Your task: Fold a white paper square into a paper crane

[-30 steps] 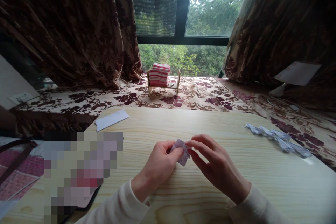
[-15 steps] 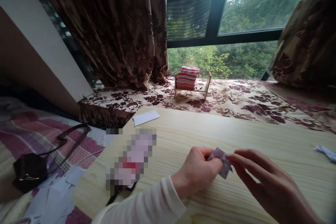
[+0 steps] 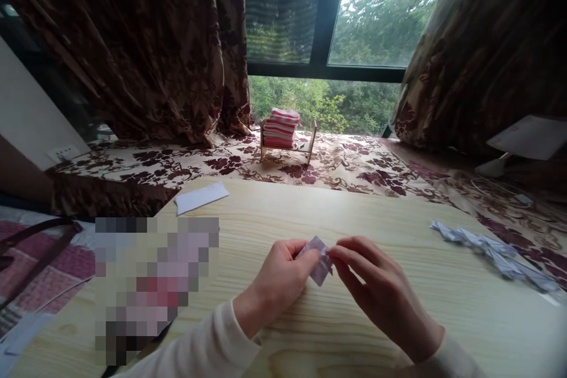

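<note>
A small piece of folded paper (image 3: 319,271), pale lilac-white, is held above the wooden table (image 3: 354,207). My left hand (image 3: 283,274) grips its left side between thumb and fingers. At the paper's right edge, my right hand (image 3: 381,283) pinches a corner with thumb and index finger, the other fingers curled alongside. The exact folds are too small to make out. Further right on the table lies a row of folded white paper pieces (image 3: 500,254). A flat white paper strip (image 3: 202,198) rests near the table's far left corner.
A blurred-out object (image 3: 163,283) lies on the table at left. Behind the table, a patterned window seat (image 3: 345,171) bears a small wooden rack (image 3: 312,144) with a stack of pink-striped cloths (image 3: 282,129). A white lamp (image 3: 527,139) stands at right, its cable beside it.
The view has turned right, bringing the lamp and more of the folded paper row into sight. Both hands keep hold of the paper, which looks much the same.
</note>
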{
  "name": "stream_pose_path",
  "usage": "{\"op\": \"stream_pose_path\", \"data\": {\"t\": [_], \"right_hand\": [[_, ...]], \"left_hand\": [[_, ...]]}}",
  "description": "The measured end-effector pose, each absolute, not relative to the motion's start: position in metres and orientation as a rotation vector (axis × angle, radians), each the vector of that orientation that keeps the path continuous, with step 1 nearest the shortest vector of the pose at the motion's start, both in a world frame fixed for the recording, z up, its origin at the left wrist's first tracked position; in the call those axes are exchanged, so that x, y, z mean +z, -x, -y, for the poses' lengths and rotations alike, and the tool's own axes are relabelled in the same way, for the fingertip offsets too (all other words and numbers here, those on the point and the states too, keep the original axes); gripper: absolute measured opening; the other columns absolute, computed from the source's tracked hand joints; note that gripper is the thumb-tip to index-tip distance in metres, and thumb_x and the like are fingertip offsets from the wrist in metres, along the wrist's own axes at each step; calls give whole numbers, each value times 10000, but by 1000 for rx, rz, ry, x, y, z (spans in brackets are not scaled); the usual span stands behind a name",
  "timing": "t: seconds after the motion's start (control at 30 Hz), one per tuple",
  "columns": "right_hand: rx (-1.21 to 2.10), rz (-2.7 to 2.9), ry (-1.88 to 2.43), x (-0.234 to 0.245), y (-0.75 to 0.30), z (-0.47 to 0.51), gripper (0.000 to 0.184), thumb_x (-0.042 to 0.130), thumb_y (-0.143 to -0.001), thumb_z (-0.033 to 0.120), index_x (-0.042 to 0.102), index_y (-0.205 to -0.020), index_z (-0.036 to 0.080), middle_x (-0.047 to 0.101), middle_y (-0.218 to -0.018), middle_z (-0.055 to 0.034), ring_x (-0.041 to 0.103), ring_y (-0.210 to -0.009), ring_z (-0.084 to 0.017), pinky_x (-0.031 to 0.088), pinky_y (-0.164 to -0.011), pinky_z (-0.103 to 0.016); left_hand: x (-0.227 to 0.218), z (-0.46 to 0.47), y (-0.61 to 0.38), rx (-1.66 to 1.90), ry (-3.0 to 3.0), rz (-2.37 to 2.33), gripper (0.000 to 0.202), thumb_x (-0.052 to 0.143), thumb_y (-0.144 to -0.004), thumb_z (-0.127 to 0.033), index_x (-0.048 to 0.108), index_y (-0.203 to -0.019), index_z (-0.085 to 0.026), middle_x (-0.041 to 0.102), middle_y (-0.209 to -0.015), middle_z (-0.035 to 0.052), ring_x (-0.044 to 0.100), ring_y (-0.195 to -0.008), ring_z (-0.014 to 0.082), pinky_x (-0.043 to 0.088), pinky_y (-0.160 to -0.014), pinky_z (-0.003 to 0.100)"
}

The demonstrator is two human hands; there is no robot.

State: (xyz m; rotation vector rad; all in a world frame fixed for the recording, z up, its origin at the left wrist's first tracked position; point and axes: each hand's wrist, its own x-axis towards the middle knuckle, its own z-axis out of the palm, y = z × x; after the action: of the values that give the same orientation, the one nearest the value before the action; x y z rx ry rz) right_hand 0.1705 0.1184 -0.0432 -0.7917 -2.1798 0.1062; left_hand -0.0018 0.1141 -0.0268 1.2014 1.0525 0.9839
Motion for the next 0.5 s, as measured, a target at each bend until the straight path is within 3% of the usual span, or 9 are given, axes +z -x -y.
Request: {"op": "stream_pose_path", "data": {"t": [0.5], "right_hand": [[129,2185,855,-45,-167,-120,144,465,-923,122,576,-975,198,591,-868,-59,570,-758,-164,473,-647,-279]], "left_hand": [[-29,-111,0,979,-1455,-1183,219,473,-772,-255,475,-566,-180,370,-558,-45,342,-546,106,266,-504,248]]}}
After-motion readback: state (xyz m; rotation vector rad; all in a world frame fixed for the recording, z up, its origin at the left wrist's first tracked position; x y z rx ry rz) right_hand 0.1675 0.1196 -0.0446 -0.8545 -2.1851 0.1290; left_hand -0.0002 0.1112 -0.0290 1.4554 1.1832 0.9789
